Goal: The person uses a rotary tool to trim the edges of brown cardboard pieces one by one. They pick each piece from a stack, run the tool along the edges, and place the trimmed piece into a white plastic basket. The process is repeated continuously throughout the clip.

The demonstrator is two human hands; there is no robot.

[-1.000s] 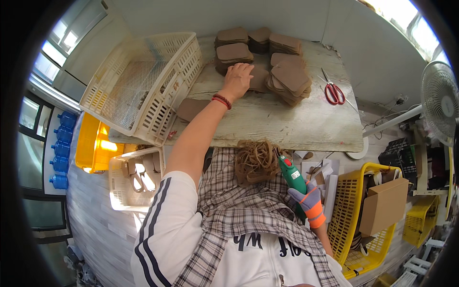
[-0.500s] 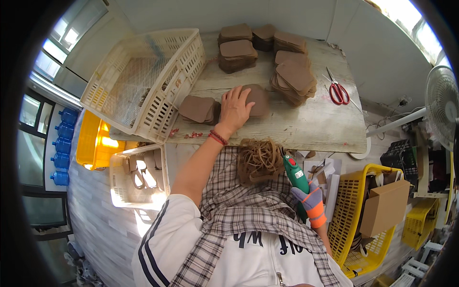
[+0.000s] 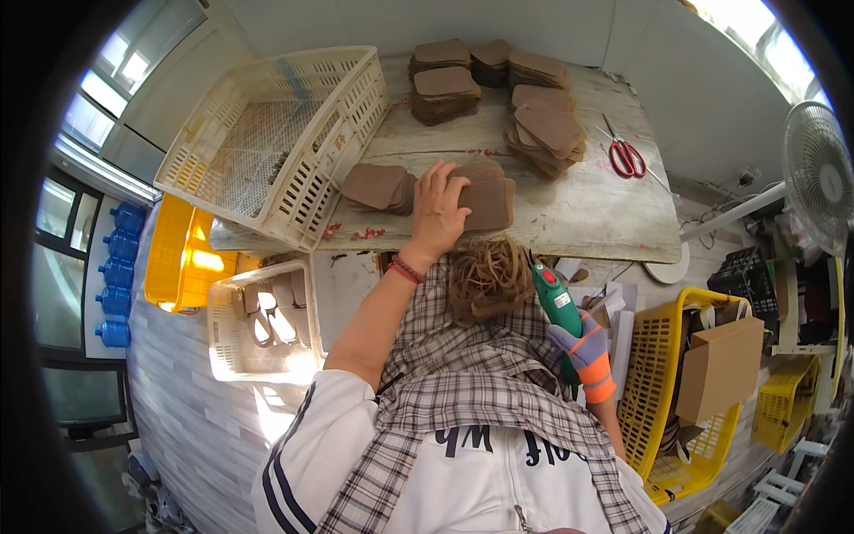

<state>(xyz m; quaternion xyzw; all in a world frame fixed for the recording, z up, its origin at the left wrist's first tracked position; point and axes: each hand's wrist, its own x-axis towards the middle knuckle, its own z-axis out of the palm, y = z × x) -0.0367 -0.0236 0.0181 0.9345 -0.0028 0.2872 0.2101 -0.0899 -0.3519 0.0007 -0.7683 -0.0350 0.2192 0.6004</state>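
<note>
Brown pieces [image 3: 491, 208] are lying in a loose pile on the near middle of the bench [image 3: 583, 209], just to the right of a second pile [image 3: 372, 187]. The left hand [image 3: 439, 206], which is bare, is resting between these two, its fingers reaching over the left part of the right pile. The fingers are stretching forward and the thumb is standing apart from them; whether this grip is really holding a piece or only pressing on it, I cannot tell. The right hand [image 3: 584, 351], wearing a glove, is keeping its grip wrapped around a green tool [image 3: 560, 311], whose tip is pointing toward the near edge of the bench. Brown strips [image 3: 487, 278] are sitting in a tangle over the apron [image 3: 445, 387], just to the left of this tip.

As I judge, some things could be going wrong from here. Both near piles are lying uneven, so a sideways push of the fingers could be sending pieces sliding over the near edge. The far right stack [image 3: 547, 129] is also standing crooked, and a bump could be spilling it. Because the strips are curling so close, the tool's tip could be catching in them.
</note>
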